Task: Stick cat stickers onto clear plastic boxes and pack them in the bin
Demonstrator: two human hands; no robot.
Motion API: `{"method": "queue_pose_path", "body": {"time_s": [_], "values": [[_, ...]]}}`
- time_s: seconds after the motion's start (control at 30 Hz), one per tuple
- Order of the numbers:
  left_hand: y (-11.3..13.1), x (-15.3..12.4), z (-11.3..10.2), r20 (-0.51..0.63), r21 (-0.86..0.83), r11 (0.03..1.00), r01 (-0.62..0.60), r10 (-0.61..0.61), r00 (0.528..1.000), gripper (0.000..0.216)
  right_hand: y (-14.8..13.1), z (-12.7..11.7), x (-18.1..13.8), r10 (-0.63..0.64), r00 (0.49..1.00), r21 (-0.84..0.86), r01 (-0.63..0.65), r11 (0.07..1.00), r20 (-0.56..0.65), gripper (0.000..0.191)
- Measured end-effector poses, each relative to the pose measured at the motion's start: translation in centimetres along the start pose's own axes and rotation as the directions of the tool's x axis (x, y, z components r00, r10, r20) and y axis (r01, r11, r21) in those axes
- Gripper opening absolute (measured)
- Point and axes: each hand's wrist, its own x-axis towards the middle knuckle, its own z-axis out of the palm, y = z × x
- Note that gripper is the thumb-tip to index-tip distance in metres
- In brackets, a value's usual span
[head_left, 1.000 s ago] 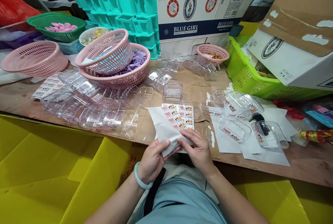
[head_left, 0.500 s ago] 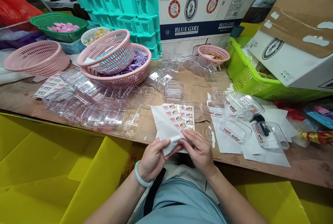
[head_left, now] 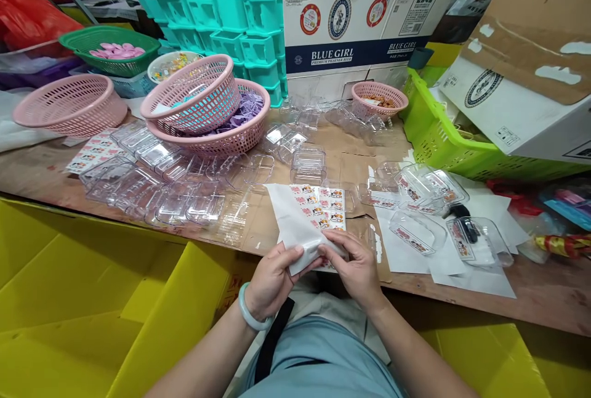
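Baskets at the left, such as the pink plastic basket (head_left: 69, 108), have slid slightly rightward in view — the hands barely differ. Left hand (head_left: 270, 282) and right hand (head_left: 355, 265) pinch the near end of white paper (head_left: 290, 219), its far part overlapping cat-printed stickers (head_left: 330, 204) on the wooden table (head_left: 549, 293). Beer cartons (head_left: 341, 28) and turquoise crates (head_left: 221, 10) stand behind.

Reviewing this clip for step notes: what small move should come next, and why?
Perhaps ease the white paper back with the right hand, the left hand steadying it: both hands grip its near end, and printed stickers show along its slanting edge.
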Motion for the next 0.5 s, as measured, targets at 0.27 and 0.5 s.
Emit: {"method": "queue_pose_path", "body": {"time_s": [0.27, 0.5], "values": [[-0.1, 0.0, -1.3, -0.095, 0.135, 0.989, 0.056, -0.043, 0.995, 0.040, 0.4, -0.2, 1.8, 0.422, 0.894, 0.481, -0.307, 0.822, -0.151, 0.021], [0.6, -1.6, -2.0, -0.158, 0.551, 0.738, -0.391, 0.552, 0.819, 0.064, 0.0, -4.1, 3.8, 0.243, 0.718, 0.445, 0.102, 0.890, -0.652, 0.016]]}}
